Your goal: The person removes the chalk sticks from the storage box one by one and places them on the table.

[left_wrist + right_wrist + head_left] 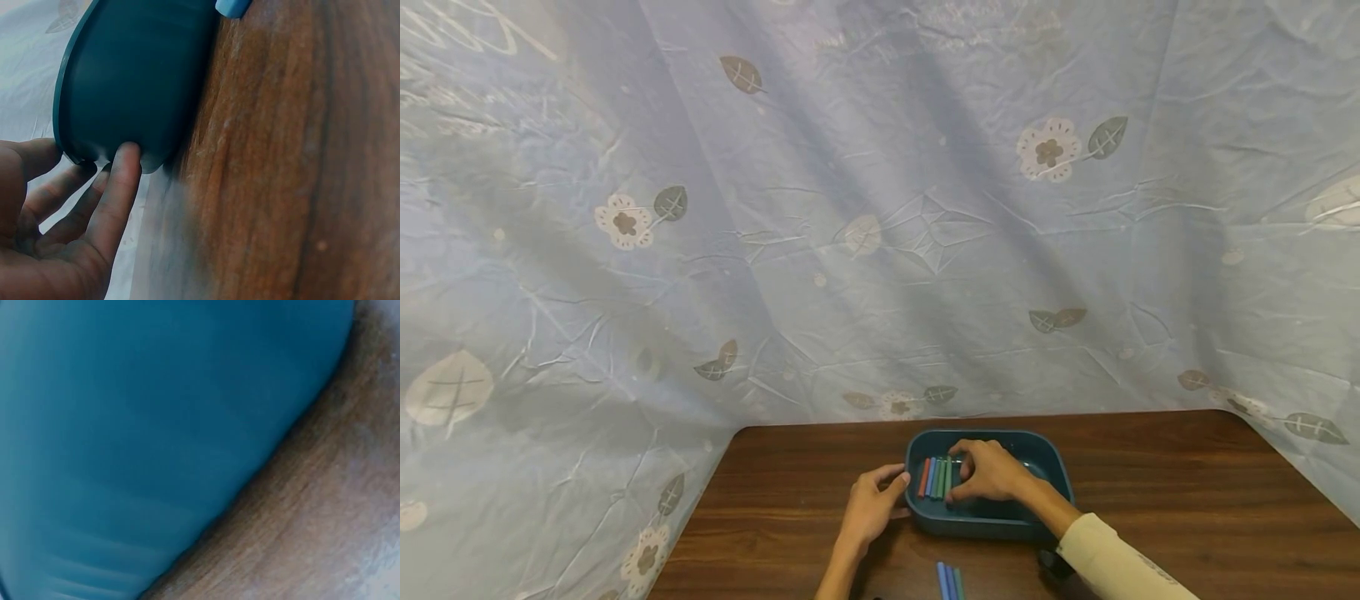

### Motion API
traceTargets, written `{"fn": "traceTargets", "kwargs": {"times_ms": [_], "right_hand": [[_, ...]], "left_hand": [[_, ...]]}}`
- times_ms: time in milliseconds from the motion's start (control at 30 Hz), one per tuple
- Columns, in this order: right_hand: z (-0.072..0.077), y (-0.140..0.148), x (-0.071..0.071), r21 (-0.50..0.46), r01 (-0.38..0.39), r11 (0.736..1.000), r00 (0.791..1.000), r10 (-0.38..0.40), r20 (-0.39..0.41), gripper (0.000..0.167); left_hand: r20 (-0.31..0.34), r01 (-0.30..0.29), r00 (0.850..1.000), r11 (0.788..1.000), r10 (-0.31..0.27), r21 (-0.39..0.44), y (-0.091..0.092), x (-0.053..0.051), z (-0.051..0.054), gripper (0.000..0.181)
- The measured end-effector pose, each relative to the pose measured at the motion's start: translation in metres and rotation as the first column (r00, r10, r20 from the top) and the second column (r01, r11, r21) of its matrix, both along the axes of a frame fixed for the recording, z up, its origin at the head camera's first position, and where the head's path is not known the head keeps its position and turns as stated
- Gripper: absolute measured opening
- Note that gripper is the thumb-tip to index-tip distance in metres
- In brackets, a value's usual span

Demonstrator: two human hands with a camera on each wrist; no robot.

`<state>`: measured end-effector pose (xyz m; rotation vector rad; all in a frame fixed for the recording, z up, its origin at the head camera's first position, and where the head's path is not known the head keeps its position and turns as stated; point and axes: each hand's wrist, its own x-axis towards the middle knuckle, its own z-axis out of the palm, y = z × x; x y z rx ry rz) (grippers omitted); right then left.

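Observation:
A dark teal plastic bin (977, 528) stands on the table. Inside its left end, a red stick (924, 478), a blue stick (931, 477) and green sticks (938, 479) lie side by side. My right hand (992, 471) reaches in and pinches another green stick (948, 477), thumb at its near end and a finger at its far end. At the bin's left end is my left hand (871, 504), its fairly straight fingers (112, 200) touching the outer wall and rim. The right wrist view shows only the bin's outer wall (156, 412) and the table; my right hand is hidden there.
Two blue sticks (951, 583) and one green stick (958, 585) lie on the brown wooden table (775, 508) in front of the bin, cut off by the frame edge. A patterned cloth (880, 250) hangs behind the table. A black object (1055, 565) shows beneath the right forearm.

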<state>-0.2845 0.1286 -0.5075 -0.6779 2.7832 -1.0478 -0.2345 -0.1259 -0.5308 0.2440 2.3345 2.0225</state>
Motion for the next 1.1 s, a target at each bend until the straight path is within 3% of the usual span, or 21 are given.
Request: {"fn": "traceTargets", "kwargs": {"times_ms": [433, 1100], "right_hand": [[0.017, 0.01, 0.018, -0.006, -0.001, 1.0, 1.0, 0.001, -0.027, 0.08], [0.042, 0.018, 0.053, -0.083, -0.109, 0.991, 0.993, 0.104, -0.059, 0.08]], "left_hand": [[-0.006, -0.002, 1.0, 1.0, 0.002, -0.006, 0.001, 0.0, 0.003, 0.043], [-0.006, -0.004, 1.0, 1.0, 0.004, 0.005, 0.001, -0.001, 0.0, 0.042]]}}
